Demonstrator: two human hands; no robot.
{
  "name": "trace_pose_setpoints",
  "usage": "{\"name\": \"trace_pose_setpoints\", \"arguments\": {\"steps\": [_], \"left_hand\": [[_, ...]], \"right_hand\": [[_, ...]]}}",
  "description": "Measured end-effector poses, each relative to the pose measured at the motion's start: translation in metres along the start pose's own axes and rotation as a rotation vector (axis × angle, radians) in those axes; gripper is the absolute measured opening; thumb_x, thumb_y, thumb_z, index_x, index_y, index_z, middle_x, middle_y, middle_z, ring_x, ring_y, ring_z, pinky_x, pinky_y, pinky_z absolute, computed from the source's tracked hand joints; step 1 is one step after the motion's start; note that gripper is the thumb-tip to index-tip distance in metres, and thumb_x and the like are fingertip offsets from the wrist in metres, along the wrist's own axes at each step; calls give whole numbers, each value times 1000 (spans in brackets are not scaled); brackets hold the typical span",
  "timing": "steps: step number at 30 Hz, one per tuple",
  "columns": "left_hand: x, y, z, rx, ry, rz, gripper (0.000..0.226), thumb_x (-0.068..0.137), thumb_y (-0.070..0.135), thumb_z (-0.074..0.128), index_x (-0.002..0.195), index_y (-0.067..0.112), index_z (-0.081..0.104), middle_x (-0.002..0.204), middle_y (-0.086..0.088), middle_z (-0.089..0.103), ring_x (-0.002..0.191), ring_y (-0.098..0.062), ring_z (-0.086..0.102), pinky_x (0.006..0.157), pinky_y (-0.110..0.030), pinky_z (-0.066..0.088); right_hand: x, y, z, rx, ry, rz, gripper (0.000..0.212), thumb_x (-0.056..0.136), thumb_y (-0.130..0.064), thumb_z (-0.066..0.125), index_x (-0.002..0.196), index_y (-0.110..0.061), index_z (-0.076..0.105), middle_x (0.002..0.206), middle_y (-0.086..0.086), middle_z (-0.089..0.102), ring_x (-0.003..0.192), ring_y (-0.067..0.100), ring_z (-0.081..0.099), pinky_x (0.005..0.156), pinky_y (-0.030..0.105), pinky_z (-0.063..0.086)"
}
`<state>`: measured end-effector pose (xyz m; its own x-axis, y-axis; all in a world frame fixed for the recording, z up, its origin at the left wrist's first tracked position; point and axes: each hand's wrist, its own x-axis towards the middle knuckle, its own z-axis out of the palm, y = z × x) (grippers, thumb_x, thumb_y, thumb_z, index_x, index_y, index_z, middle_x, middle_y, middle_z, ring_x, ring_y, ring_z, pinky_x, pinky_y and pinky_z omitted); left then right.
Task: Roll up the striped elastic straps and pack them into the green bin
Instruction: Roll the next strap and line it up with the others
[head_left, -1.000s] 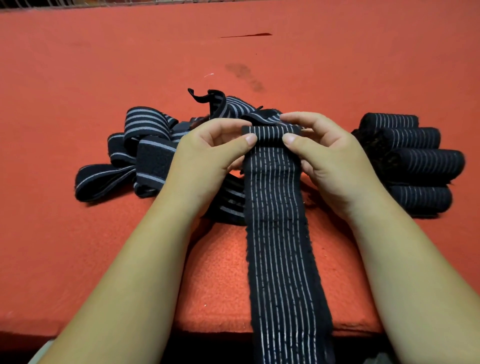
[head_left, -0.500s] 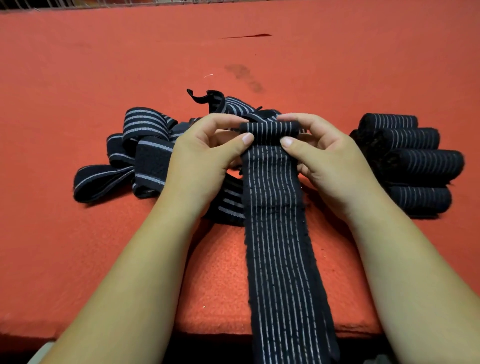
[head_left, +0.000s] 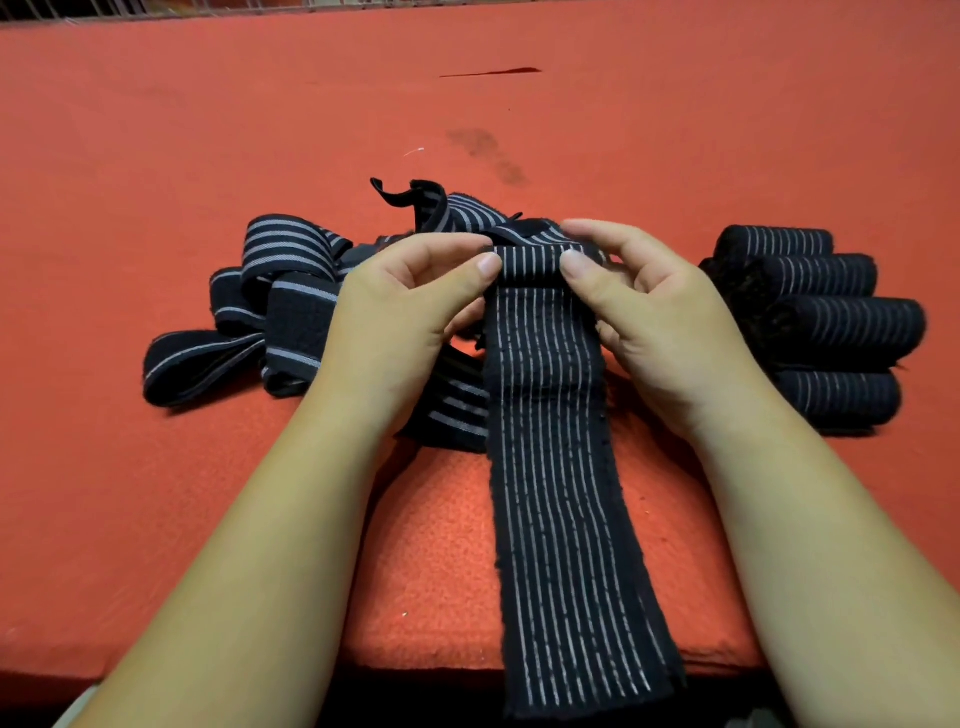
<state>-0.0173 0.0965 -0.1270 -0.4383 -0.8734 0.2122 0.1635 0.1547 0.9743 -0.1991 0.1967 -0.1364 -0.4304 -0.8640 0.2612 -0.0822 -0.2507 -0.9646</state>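
1. A long strap (head_left: 550, 467) lies flat down the middle of the frame on the red table (head_left: 208, 130). Its near end hangs over the table edge at the bottom.
2. The far end of it is curled into a small roll (head_left: 530, 262).
3. The left hand (head_left: 395, 312) pinches the left end of the roll with its thumb and fingers. The right hand (head_left: 660, 322) pinches the right end the same way.
4. A messy pile of loose straps (head_left: 280, 312) sits at the left of the frame. One of them seems to run under the long strap.
5. Some finished rolls (head_left: 831, 322) lie packed side by side at the right of the frame.
6. The green bin is not in the picture.
7. The roll is very small and the strap is stretchy. If a thumb slips, I think it could pop open.
8. If one hand turns faster than the other, the roll could go crooked, like a cone.
9. The hanging end may tug the strap sideways as it rolls.
10. The loose strap underneath could get caught up in the roll.
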Motion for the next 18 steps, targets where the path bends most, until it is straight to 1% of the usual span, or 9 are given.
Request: {"name": "trace_pose_setpoints", "arguments": {"steps": [1, 3, 5, 8, 11, 14, 16, 17, 18], "left_hand": [[0, 1, -1, 7, 0, 1, 19, 96, 16, 81, 114, 14, 81, 111, -7, 82, 113, -28, 77, 106, -51, 59], [1, 0, -2, 27, -13, 8, 23, 95, 15, 82, 118, 15, 79, 113, -5, 82, 114, -23, 77, 106, -49, 59], [0, -1, -1, 42, 0, -1, 23, 94, 15, 83, 117, 14, 79, 110, -4, 83, 110, -23, 78, 104, -48, 61], [-2, -1, 3, 58, 27, -18, 16, 94, 17, 83, 109, 13, 81, 100, -6, 83, 95, -24, 81, 95, -43, 65], [-6, 1, 8, 71, 24, -26, 15, 95, 20, 83, 108, 13, 82, 96, -6, 83, 89, -21, 81, 89, -41, 67], [-7, 1, 10, 88, 5, -8, 18, 97, 22, 81, 113, 13, 81, 102, -4, 83, 97, -19, 81, 90, -40, 66], [-7, 1, 9, 89, -11, 24, 17, 99, 14, 78, 115, 11, 79, 106, -5, 83, 102, -21, 80, 87, -36, 66], [-7, 1, 8, 82, -13, 33, 17, 98, 11, 78, 116, 10, 78, 106, -7, 83, 100, -21, 80, 84, -34, 65], [-6, 1, 7, 71, -16, 39, 18, 98, 9, 77, 117, 9, 77, 106, -8, 82, 97, -22, 80, 80, -32, 64]], "right_hand": [[1, -1, 0, -20, 1, 7, 25, 105, -25, 70, 129, -20, 74, 107, 0, 81, 95, 13, 75, 85, 38, 63], [1, 1, -1, -45, -3, 2, 25, 107, -20, 66, 129, -12, 74, 85, -12, 77, 69, -2, 67, 63, 16, 51], [2, 5, -3, -51, 12, -19, 23, 107, -13, 64, 128, -9, 73, 73, -19, 71, 60, -5, 61, 59, 8, 45], [2, 3, -4, -112, 40, -46, 22, 106, -11, 66, 126, -16, 74, 76, -20, 71, 67, -5, 62, 64, 13, 48], [1, 1, -3, -149, 54, -65, 25, 104, -11, 68, 124, -23, 75, 99, -7, 79, 89, 5, 70, 81, 32, 59], [1, 3, -3, -151, 45, -90, 29, 102, -8, 69, 124, -26, 75, 114, 1, 79, 105, 17, 73, 101, 48, 58], [1, 2, -3, -140, 34, -87, 30, 102, -10, 70, 125, -29, 75, 113, 0, 79, 102, 16, 74, 95, 47, 62], [0, 0, -2, -125, 23, -75, 30, 103, -14, 70, 127, -30, 75, 107, -5, 79, 91, 9, 73, 82, 38, 63], [0, -1, -2, -111, 14, -63, 28, 104, -18, 70, 129, -30, 74, 98, -11, 78, 79, 1, 69, 70, 25, 57]]}}
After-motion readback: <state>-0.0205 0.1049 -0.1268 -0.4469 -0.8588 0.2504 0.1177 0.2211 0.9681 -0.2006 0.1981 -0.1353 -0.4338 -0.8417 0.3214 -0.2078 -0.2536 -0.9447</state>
